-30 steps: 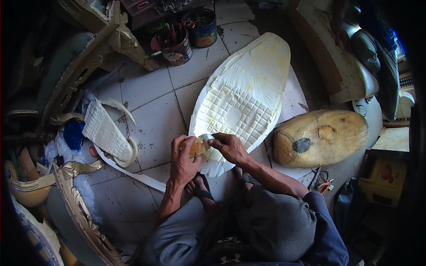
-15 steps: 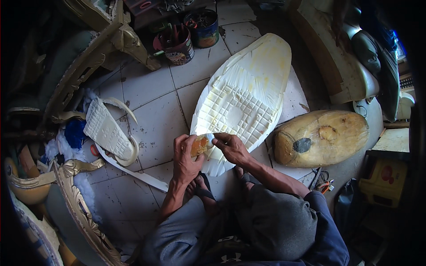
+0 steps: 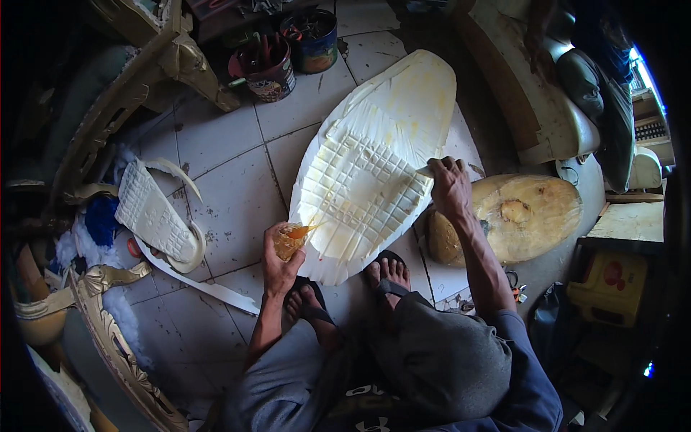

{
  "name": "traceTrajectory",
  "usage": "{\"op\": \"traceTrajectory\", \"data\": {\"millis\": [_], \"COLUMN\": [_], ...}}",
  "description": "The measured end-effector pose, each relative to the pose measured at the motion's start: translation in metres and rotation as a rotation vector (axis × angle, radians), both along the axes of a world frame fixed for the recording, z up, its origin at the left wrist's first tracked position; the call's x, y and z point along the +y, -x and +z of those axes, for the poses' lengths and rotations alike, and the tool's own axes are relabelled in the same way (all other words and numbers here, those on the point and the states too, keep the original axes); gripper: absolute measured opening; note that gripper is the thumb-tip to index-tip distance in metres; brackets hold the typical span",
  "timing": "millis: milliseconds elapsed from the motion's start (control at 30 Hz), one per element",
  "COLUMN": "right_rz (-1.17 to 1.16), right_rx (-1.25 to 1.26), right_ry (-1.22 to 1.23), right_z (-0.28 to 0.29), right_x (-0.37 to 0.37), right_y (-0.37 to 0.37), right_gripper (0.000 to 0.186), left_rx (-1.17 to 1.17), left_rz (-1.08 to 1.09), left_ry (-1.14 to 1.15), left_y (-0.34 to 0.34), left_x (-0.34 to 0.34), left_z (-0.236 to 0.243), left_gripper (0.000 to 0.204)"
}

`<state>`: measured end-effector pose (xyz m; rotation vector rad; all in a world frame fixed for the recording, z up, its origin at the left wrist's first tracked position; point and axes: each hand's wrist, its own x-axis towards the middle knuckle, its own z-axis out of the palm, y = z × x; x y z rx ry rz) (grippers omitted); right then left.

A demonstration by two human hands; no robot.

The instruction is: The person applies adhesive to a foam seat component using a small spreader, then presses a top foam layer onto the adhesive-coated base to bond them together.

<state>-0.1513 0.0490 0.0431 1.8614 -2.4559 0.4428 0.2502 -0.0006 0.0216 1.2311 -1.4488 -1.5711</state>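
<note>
My left hand (image 3: 277, 259) grips a small, clear-sided container of amber liquid (image 3: 290, 243), tipped toward the large foam piece. Thin amber strands stretch from its mouth to that foam piece's near left edge. My right hand (image 3: 452, 189) is closed round a small, pale, flat piece (image 3: 426, 172), held over the foam's right edge; most of it is hidden by the fingers. The long cream foam piece (image 3: 371, 191) lies between and beyond my hands, with a grid of grooves across its middle and yellowish stains at its far end.
Right of it rests a worn yellow-brown oval block (image 3: 536, 219). Left, a smaller grooved foam piece (image 3: 155, 209) and a curved white strip (image 3: 198, 284) lie on tiles. Tool buckets (image 3: 268, 72) stand beyond; carved gold frames (image 3: 119, 119) line the left. Another person's leg (image 3: 612, 122) is far right.
My hands have moved apart: the right swung right and away with the pale piece, the left went slightly left and tilted the container. Amber strands now reach the foam. The whole view shifted slightly.
</note>
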Motion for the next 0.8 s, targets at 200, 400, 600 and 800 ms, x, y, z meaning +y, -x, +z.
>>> {"op": "traceTrajectory", "data": {"millis": [200, 400, 600, 800], "right_rz": [0.254, 0.560, 0.068, 0.418], "right_rx": [-0.136, -0.549, -0.148, -0.299], "right_ry": [-0.065, -0.179, 0.140, 0.041], "right_z": [-0.061, -0.039, -0.005, -0.080], "right_x": [0.050, 0.068, 0.018, 0.082], "right_y": [-0.041, -0.154, -0.059, -0.115], "right_gripper": [0.028, 0.023, 0.022, 0.020], "left_rx": [0.019, -0.016, -0.033, 0.023], "left_rz": [-0.008, -0.040, -0.048, -0.055], "left_ry": [0.055, 0.070, 0.036, 0.006], "left_y": [0.000, 0.003, -0.001, 0.009], "left_x": [0.012, 0.011, 0.016, 0.023], "left_z": [-0.014, -0.004, -0.002, -0.015], "left_gripper": [0.059, 0.061, 0.060, 0.060]}}
